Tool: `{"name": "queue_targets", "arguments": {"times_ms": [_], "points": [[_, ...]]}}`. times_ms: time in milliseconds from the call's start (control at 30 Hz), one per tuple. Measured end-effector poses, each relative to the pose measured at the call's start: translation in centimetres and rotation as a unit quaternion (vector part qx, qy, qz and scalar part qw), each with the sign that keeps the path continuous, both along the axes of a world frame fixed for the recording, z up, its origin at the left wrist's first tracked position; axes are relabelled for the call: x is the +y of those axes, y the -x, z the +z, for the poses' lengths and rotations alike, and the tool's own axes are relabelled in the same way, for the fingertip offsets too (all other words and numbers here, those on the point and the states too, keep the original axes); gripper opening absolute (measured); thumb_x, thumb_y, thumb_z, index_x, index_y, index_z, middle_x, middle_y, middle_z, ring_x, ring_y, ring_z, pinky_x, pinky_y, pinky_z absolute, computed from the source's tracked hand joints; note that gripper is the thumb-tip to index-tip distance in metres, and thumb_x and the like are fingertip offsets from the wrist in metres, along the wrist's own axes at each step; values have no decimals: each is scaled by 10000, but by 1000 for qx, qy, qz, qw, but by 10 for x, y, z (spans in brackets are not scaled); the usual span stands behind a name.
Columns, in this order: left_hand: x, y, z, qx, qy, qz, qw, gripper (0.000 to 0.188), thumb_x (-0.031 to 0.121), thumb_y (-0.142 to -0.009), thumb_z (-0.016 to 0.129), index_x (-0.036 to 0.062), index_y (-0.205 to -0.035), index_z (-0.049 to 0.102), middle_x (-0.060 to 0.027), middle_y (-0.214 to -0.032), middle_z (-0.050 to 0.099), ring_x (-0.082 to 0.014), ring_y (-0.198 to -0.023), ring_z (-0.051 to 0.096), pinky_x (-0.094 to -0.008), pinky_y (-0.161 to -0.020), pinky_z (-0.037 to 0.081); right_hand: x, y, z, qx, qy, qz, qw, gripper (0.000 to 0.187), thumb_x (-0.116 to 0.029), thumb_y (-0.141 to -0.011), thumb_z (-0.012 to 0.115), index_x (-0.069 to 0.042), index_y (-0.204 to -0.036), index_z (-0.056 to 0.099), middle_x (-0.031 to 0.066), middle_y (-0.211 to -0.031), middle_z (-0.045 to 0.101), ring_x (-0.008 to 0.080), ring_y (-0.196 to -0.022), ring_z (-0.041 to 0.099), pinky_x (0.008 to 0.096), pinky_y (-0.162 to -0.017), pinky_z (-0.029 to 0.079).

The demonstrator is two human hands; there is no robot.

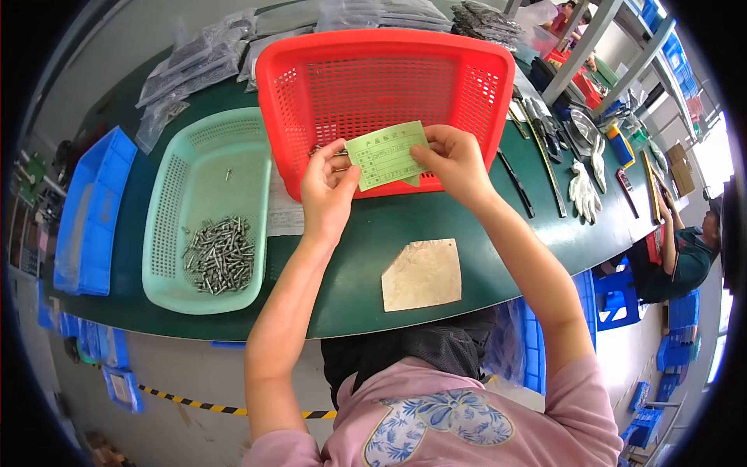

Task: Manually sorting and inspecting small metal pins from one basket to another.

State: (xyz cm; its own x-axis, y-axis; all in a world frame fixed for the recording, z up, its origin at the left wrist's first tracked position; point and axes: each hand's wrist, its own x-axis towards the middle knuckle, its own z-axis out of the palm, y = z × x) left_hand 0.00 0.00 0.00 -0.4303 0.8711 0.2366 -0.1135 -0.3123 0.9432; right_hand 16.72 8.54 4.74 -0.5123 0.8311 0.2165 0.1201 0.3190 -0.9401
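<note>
My left hand [325, 191] and right hand [455, 162] clamp opposite edges of a green, rectangular paper card [385, 157], thumbs on top, at the near side of a red, perforated plastic basket [381, 40]; likely light, bendy and easily creased, it is best held by those edges.
</note>
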Motion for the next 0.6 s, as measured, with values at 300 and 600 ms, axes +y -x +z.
{"name": "queue_targets", "arguments": {"times_ms": [300,600], "points": [[-6,-6,3,108,-29,37,993,671,-21,-776,645,-2,-1356,308,-131,-1127,499,-163,-926,567,-250,-739,486,0,2,0,-17,-33,-23,999,183,-63,-807,661,75,-922,627,99,-787,662,106,-715,619,256,-641,505],[-10,-4,6,58,-54,-78,994,583,-28,-845,518,12,-1383,298,-132,-1274,437,-210,-1166,468,-372,-934,439,3,7,6,-24,-9,-33,999,247,-187,-821,682,55,-823,634,56,-660,619,89,-573,570,249,-503,455]]}}
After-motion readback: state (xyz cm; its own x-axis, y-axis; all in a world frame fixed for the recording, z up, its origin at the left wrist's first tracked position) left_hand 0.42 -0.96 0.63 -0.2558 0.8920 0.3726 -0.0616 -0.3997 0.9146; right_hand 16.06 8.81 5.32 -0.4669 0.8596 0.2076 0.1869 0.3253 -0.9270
